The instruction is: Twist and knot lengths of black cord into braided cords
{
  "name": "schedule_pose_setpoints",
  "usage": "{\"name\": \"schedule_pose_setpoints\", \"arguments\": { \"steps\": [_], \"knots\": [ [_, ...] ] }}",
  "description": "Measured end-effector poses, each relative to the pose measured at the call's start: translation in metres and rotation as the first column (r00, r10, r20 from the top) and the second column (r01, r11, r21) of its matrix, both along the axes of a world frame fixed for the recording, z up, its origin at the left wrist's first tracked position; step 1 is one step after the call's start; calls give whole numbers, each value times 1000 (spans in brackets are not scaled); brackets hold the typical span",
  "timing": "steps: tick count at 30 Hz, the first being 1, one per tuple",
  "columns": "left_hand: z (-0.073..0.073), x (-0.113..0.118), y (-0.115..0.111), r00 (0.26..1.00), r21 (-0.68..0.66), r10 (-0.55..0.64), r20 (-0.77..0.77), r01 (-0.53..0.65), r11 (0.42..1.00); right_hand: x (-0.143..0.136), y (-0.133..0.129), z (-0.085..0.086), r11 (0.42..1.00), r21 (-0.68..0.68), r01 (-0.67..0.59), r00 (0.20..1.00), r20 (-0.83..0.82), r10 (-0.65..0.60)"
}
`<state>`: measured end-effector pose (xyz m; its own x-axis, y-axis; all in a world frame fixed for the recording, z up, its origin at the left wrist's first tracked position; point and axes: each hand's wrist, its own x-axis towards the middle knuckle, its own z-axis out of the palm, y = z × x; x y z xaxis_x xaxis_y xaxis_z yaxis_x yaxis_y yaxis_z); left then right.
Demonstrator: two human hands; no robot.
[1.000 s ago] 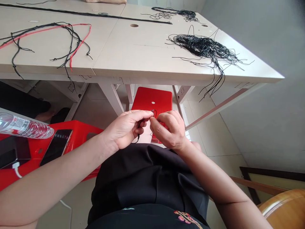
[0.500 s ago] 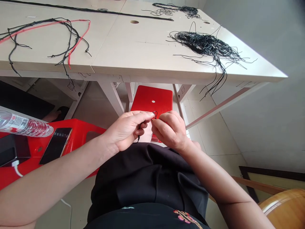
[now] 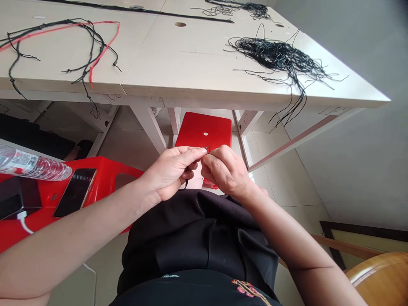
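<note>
Between my hands, above my lap, is a thin black cord [image 3: 208,148] with a small loop showing at the fingertips. My left hand [image 3: 177,170] is closed on it, thumb and forefinger pinching near the loop, and a darker length of the cord runs down through the curled fingers and hangs below them. My right hand [image 3: 226,171] is closed in a fist against the left fingertips, gripping the cord by the loop. The cord's end inside the right fingers is hidden.
On the pale table [image 3: 178,72] lie a tangled bundle of black cords [image 3: 277,55] and knotted black cords [image 3: 92,46] with a red cord [image 3: 116,32]. A red stool [image 3: 204,127] stands beneath. At left, another red stool [image 3: 105,178] holds a bottle [image 3: 35,163] and a phone [image 3: 75,192].
My right hand has moved slightly up and left, closer to the left fingertips. The cord's loop between them looks smaller. My left hand stays nearly in place.
</note>
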<state>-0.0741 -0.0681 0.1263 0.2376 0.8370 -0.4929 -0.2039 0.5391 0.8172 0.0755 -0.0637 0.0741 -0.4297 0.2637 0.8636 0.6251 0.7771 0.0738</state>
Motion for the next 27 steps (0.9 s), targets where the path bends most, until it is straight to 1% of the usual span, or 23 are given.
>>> {"name": "schedule_pose_setpoints", "arguments": {
  "steps": [2, 7, 9, 10, 12, 14, 16, 17, 19, 21, 23, 25, 26, 27],
  "knots": [
    [0, 1, 0, 1000, -14, -23, -9, 23, 1000, 2, 0, 0, 1000, -20, -24, 999, 26, 24],
    [0, 1, -2, 999, -22, -44, -20, 43, 999, 8, -1, -4, 999, 18, -30, 998, 57, 29],
    [0, 1, -2, 999, -20, -43, -22, 43, 999, 10, -4, -5, 999, 4, -50, 997, 52, 50],
    [-1, 0, -1, 999, -13, -43, -18, 43, 999, 10, -5, -5, 998, -22, -64, 998, 21, 65],
    [-2, -1, 0, 999, 11, -41, -7, 41, 999, 9, -10, -8, 991, -108, -81, 991, -117, 68],
    [-4, -3, 2, 999, 38, -37, -2, 37, 999, 6, -14, -12, 974, -213, -74, 959, -284, 11],
    [-3, -4, 4, 999, 54, -36, -8, 37, 998, 1, -17, -18, 947, -313, -75, 913, -403, -60],
    [-3, -4, 5, 999, 60, -39, -10, 39, 997, -2, -18, -21, 928, -362, -94, 890, -447, -84],
    [-1, -5, 5, 999, 73, -35, -12, 36, 997, -8, -20, -27, 869, -461, -182, 833, -541, -112],
    [2, -6, 4, 1000, 86, -23, -15, 24, 996, -12, -22, -31, 774, -555, -306, 772, -620, -139],
    [4, -7, 4, 1000, 100, -8, -27, 10, 995, -12, -26, -33, 662, -627, -411, 730, -661, -172],
    [6, -8, 5, 999, 118, 5, -44, 0, 993, -8, -30, -30, 567, -681, -463, 726, -659, -200],
    [6, -9, 5, 998, 127, 13, -55, -6, 992, -4, -33, -27, 542, -707, -454, 742, -636, -209],
    [6, -10, 6, 997, 137, 19, -69, -10, 991, 0, -36, -23, 537, -730, -424, 771, -602, -210]
  ]
}}
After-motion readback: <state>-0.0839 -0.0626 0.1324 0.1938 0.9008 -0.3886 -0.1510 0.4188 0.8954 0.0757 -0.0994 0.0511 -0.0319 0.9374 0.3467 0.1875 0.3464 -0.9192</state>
